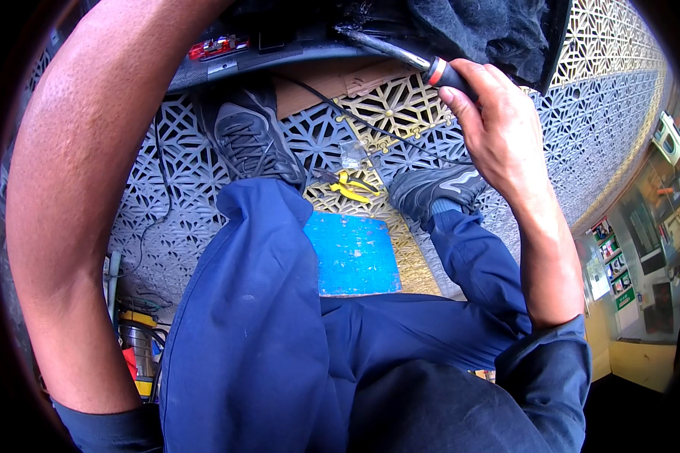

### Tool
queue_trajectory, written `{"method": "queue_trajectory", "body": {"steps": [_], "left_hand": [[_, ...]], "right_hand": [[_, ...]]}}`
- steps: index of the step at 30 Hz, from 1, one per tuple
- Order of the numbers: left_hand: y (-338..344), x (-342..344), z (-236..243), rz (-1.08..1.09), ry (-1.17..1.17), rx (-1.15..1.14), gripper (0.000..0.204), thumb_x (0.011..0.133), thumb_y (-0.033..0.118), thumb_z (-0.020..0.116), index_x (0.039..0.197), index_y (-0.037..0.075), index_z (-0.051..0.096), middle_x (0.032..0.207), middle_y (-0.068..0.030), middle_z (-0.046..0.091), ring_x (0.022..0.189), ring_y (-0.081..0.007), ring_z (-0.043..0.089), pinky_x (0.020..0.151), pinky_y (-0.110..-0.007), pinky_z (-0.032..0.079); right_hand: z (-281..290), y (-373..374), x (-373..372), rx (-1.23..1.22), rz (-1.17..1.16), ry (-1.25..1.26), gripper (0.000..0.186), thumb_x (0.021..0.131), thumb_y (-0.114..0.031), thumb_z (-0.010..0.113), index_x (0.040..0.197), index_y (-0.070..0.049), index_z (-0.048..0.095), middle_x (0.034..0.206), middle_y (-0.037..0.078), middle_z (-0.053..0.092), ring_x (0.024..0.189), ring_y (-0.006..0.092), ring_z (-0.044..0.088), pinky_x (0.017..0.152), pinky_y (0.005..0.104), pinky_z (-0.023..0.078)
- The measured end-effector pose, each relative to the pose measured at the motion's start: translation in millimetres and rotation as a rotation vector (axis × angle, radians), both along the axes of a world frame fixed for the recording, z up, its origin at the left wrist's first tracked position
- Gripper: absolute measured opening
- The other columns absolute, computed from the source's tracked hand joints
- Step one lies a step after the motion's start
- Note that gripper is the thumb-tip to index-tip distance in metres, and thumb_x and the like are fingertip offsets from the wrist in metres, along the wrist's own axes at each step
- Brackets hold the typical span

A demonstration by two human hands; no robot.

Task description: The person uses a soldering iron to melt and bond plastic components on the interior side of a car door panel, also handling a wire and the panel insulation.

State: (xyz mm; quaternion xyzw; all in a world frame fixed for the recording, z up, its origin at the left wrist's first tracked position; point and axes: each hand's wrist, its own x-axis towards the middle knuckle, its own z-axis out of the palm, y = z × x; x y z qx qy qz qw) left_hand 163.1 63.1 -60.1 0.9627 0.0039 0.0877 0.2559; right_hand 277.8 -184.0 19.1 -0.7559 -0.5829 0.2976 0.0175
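Note:
My right hand [502, 124] is closed around the black handle of what looks like a soldering iron [389, 50], with an orange-red band at the front of its grip. The iron's long metal shaft points left, its tip at a black, curved part [302, 57] across the top of the view. Pale fibres or wisps show close to the tip. My left forearm [83, 196] rises along the left side and leaves at the top edge, so the left hand is out of sight. Dark fluffy cloth [483, 38] lies beside the iron, on the right.
Yellow-handled pliers [351, 186] lie on the patterned floor tiles between my shoes, near a blue board [355, 257]. A black cord [385, 134] crosses the tiles. A small red item [217, 48] rests at the upper left. Yellow-and-silver equipment [137, 347] stands at lower left.

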Motion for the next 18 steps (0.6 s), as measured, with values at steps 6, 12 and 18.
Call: {"method": "queue_trajectory", "body": {"steps": [6, 12, 18], "left_hand": [[-1, -4, 0, 0.0, -0.006, 0.006, 0.03, 0.073, 0.025, 0.087, 0.085, 0.006, 0.068, 0.094, -0.0106, 0.065, 0.1, -0.0313, 0.061, 0.09, -0.044, 0.051], [2, -2, -3, -0.004, 0.001, -0.005, 0.03, 0.072, 0.025, 0.087, 0.084, 0.006, 0.068, 0.093, -0.0107, 0.066, 0.099, -0.0317, 0.061, 0.09, -0.044, 0.052], [2, -2, -4, -0.01, -0.006, -0.016, 0.03, 0.071, 0.025, 0.087, 0.083, 0.005, 0.067, 0.092, -0.0109, 0.066, 0.098, -0.0318, 0.061, 0.089, -0.044, 0.052]], "right_hand": [[1, 4, 0, -0.036, 0.032, -0.04, 0.027, 0.096, -0.023, 0.07, 0.117, -0.007, 0.067, 0.09, 0.014, 0.064, 0.081, 0.0356, 0.068, 0.07, 0.0442, 0.053], [4, 5, 0, -0.021, 0.034, -0.032, 0.026, 0.096, -0.024, 0.071, 0.116, -0.007, 0.067, 0.09, 0.013, 0.065, 0.082, 0.0351, 0.068, 0.07, 0.044, 0.054], [10, 14, -2, -0.092, 0.001, -0.025, 0.028, 0.097, -0.019, 0.069, 0.119, -0.001, 0.068, 0.097, 0.018, 0.068, 0.087, 0.039, 0.068, 0.075, 0.0438, 0.052]]}}
